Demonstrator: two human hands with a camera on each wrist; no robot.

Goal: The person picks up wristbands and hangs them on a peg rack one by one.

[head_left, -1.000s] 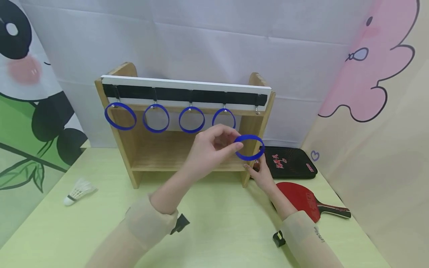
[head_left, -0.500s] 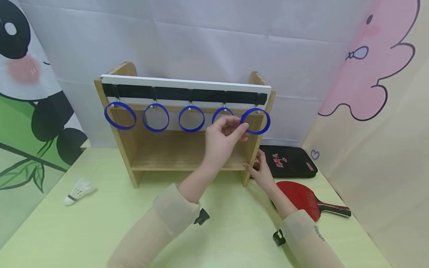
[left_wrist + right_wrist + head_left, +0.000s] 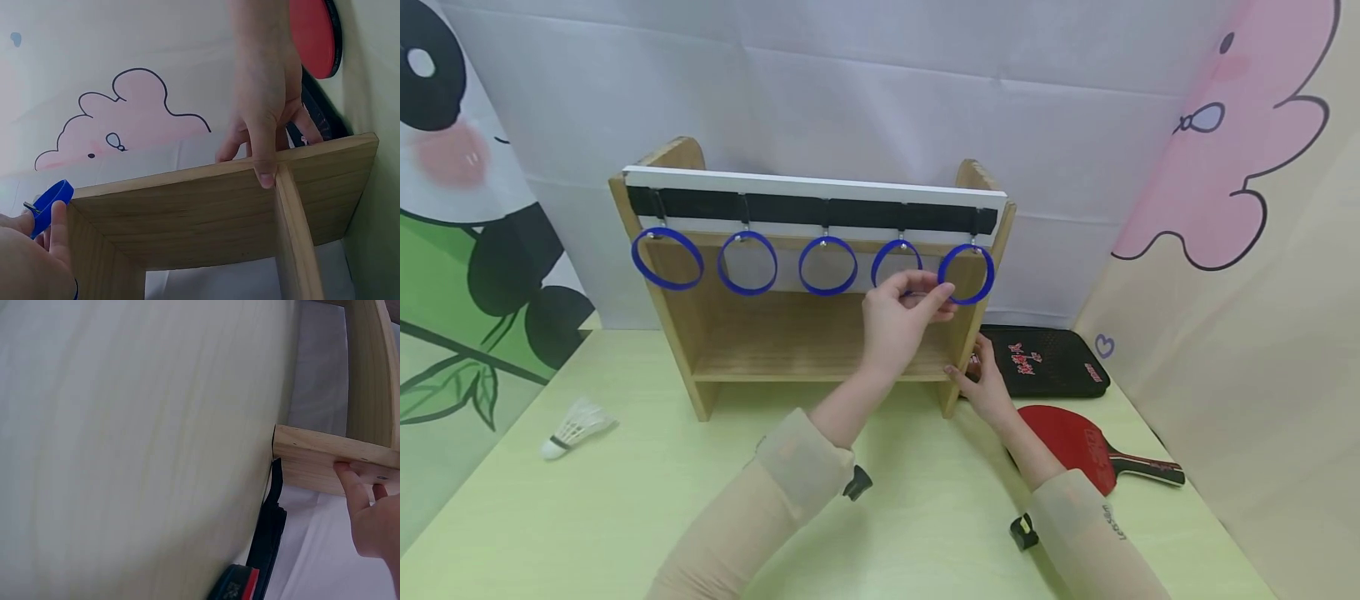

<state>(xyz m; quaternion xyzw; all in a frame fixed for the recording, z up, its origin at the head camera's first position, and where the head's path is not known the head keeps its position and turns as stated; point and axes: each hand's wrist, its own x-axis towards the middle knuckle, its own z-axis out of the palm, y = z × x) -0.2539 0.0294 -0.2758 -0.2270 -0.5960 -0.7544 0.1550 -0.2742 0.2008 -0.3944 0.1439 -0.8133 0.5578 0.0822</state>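
In the head view my left hand pinches a thin blue ring between thumb and fingers. This ring sits at the rightmost small metal hook on the rack's black strip. More blue rings hang in a row from the hooks to the left, one partly behind my left hand. My right hand holds the right side panel of the wooden rack, its thumb over the front edge. The left wrist view shows that thumb, with fingers along the outer face, and the blue ring at the left.
Right of the rack lie a black zip case and a red table tennis bat. A shuttlecock rests on the pale table at left. A cloth backdrop stands behind the rack.
My left hand has raised the blue ring up and right from in front of the rack to the rightmost hook, then lowered it slightly. The right hand stays on the side panel.
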